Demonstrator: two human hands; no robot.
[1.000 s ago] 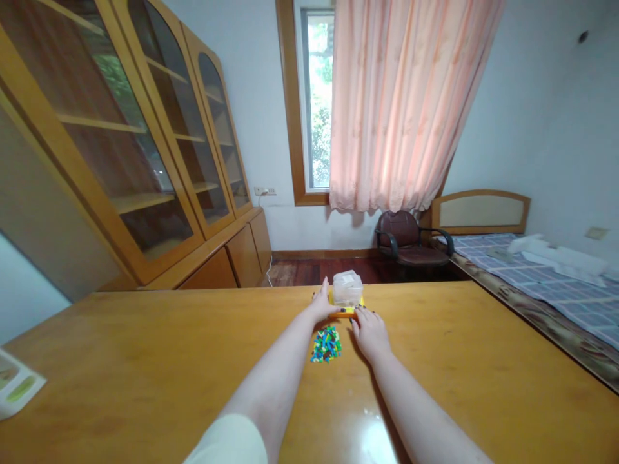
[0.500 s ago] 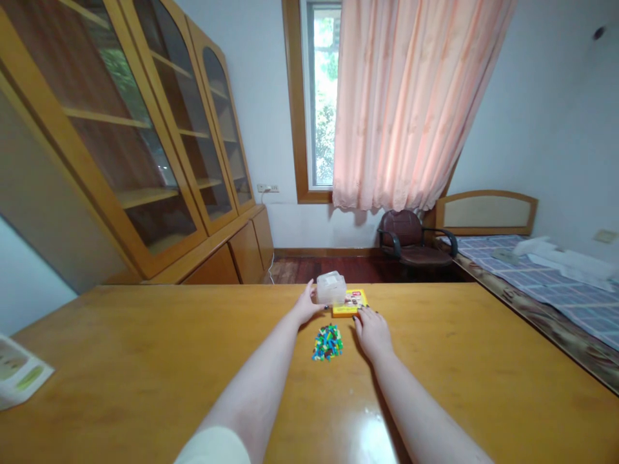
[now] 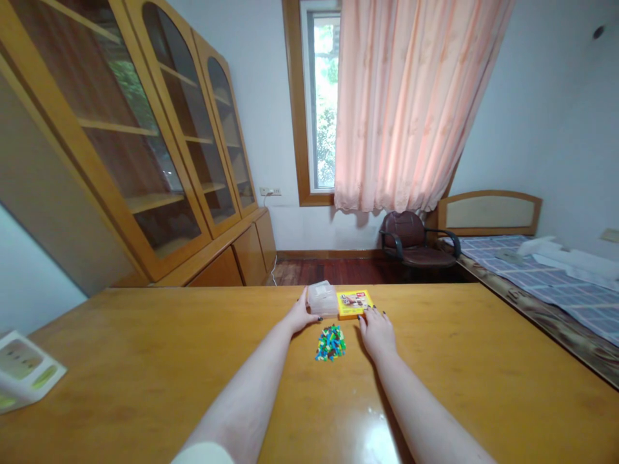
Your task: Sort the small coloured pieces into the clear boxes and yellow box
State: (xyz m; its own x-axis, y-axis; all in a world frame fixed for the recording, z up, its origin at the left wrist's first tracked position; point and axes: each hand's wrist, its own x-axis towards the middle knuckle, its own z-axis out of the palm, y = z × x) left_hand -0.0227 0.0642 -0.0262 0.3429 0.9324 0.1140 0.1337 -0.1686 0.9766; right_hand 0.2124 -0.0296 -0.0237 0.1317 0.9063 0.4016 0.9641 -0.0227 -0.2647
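Note:
A clear plastic container (image 3: 322,299) rests on the wooden table, with my left hand (image 3: 298,314) gripping its left side, thumb along the near edge. Directly right of it lies a flat yellow box (image 3: 354,301) with a printed picture. My right hand (image 3: 378,330) is at the near right edge of this box, its fingers apart and fingertips touching it. Nearer to me, between my two hands, is a pile of small blue, green, yellow and brown pieces (image 3: 331,343).
A white and green box (image 3: 28,372) stands at the table's (image 3: 159,361) left edge. Beyond the table are a glass-door cabinet (image 3: 193,138), a dark red office chair (image 3: 411,238), a pink curtain (image 3: 406,109) and a bed (image 3: 541,277) at the right.
My left hand has brought the clear container down and to the left, beside the yellow box, which it no longer overlaps. The right hand has stayed at the box's edge.

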